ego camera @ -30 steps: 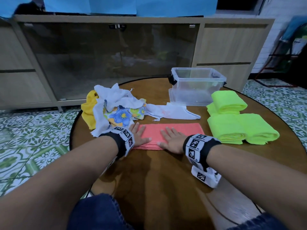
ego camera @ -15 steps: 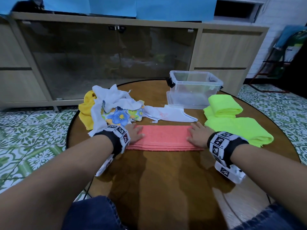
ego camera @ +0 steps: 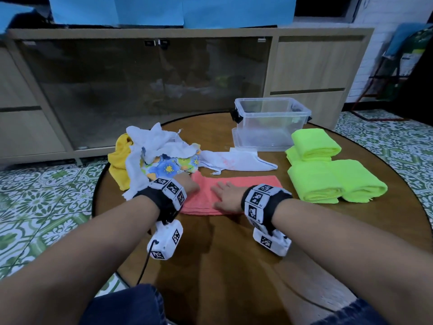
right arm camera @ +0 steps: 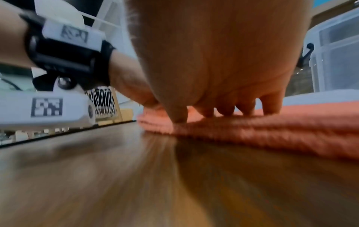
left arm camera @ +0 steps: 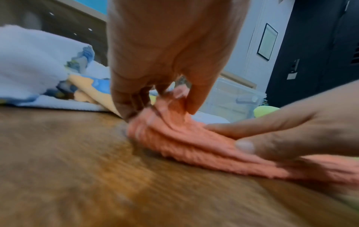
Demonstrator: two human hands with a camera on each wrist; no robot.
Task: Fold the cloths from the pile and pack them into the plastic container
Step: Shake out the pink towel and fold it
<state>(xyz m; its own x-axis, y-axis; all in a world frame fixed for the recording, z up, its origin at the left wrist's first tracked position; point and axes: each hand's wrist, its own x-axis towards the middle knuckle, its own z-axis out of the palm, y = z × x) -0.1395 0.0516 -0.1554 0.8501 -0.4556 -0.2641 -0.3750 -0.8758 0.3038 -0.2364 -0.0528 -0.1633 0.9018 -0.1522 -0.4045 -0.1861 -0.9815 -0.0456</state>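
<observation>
Pinching the left end of the folded coral cloth (left arm camera: 186,138) between thumb and fingertips: left hand (ego camera: 187,185), grip closed on a raised bit of the fabric, seen close in the left wrist view (left arm camera: 167,61). Pressing flat on the middle of that same cloth, fingers straight and spread, nothing held: right hand (ego camera: 226,198), grip open, fingertips (right arm camera: 270,106) resting on the top layer. Lying lengthwise on the round wooden counter (ego camera: 234,266), layered edge toward the person, right end reaching close to the green stack. At far left, just behind the left wrist: the unfolded pile (ego camera: 150,160), a yellow cloth (ego camera: 119,160) at its outer edge, a crumpled white cloth (ego camera: 152,141) on top, a floral cloth (ego camera: 171,166) with blue and yellow flowers nearest the left hand, touching or nearly touching the coral cloth's left end. Beyond the coral cloth, between pile and box: a flat white cloth (ego camera: 236,161) with a thin blue edge line. Farther back, right of centre: the clear plastic container (ego camera: 271,123), open-topped, black latches at both ends, apparently nothing inside, standing on what looks like its lid. At right: folded neon green cloths (ego camera: 328,179), one roll lying atop others toward the back, two side by side in front. Behind the counter: a long wooden cabinet (ego camera: 314,66) with dark glass doors, on a patterned tile floor (ego camera: 35,202).
</observation>
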